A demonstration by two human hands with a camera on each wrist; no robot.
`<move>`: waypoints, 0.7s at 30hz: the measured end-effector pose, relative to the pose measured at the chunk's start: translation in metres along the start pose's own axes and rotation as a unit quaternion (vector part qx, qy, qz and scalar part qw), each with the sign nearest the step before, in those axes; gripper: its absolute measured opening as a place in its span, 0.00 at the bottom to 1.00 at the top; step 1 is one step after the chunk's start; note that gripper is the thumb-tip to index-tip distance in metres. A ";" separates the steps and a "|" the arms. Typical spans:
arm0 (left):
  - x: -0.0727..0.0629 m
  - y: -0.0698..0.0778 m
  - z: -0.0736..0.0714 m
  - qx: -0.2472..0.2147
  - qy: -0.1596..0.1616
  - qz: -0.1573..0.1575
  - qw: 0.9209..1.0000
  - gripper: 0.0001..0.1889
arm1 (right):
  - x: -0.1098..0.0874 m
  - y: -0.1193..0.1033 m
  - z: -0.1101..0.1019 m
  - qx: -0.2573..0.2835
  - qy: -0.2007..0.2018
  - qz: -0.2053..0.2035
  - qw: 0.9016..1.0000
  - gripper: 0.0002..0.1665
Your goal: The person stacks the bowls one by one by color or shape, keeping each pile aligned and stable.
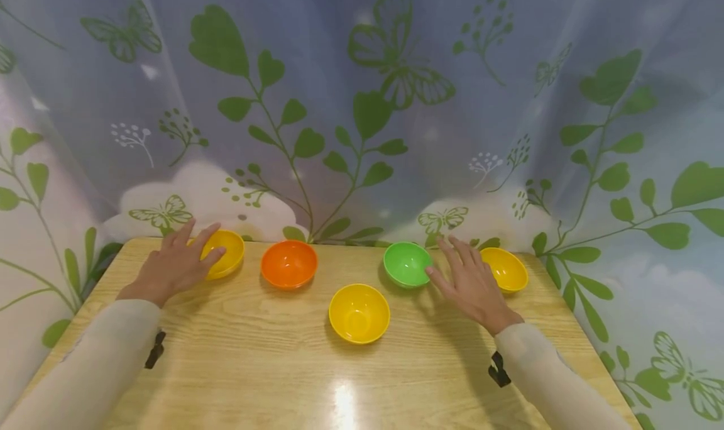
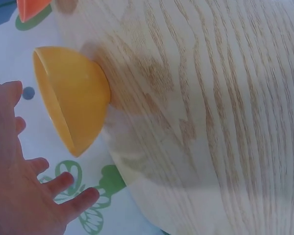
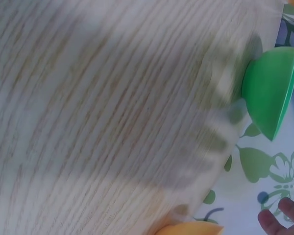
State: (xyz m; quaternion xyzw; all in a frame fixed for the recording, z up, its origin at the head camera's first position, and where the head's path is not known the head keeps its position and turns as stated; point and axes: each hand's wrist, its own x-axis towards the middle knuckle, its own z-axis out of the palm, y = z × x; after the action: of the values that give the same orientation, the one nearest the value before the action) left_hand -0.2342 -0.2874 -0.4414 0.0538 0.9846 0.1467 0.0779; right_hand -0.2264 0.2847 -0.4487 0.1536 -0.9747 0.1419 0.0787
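Note:
My left hand (image 1: 172, 266) hovers at the left yellow bowl (image 1: 230, 257), fingers spread and partly covering it in the head view. In the left wrist view that yellow bowl (image 2: 78, 93) stands upright, apart from the spread fingers (image 2: 60, 185). My right hand (image 1: 469, 285) is held between the green bowl (image 1: 405, 264) and the right yellow bowl (image 1: 509, 270), thumb tip overlapping the green rim. Only fingertips (image 3: 269, 223) of it enter the right wrist view, away from the green bowl (image 3: 269, 93). Neither hand grips anything.
An orange bowl (image 1: 289, 264) stands between the left yellow bowl and the green one. Nearer to me, at the middle of the wooden table (image 1: 254, 367), sits another yellow bowl (image 1: 359, 315). A leaf-and-butterfly curtain (image 1: 339, 71) hangs right behind the table's back edge.

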 end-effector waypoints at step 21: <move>0.001 -0.016 0.012 -0.114 0.015 -0.008 0.993 0.45 | -0.013 -0.022 0.011 0.045 0.020 -0.030 0.998 0.44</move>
State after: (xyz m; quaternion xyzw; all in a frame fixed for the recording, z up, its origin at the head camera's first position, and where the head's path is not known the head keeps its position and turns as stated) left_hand -0.2349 -0.2991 -0.4572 0.0349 0.9629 0.2584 0.0700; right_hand -0.2083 0.2649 -0.4564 0.1836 -0.9605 0.1860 0.0957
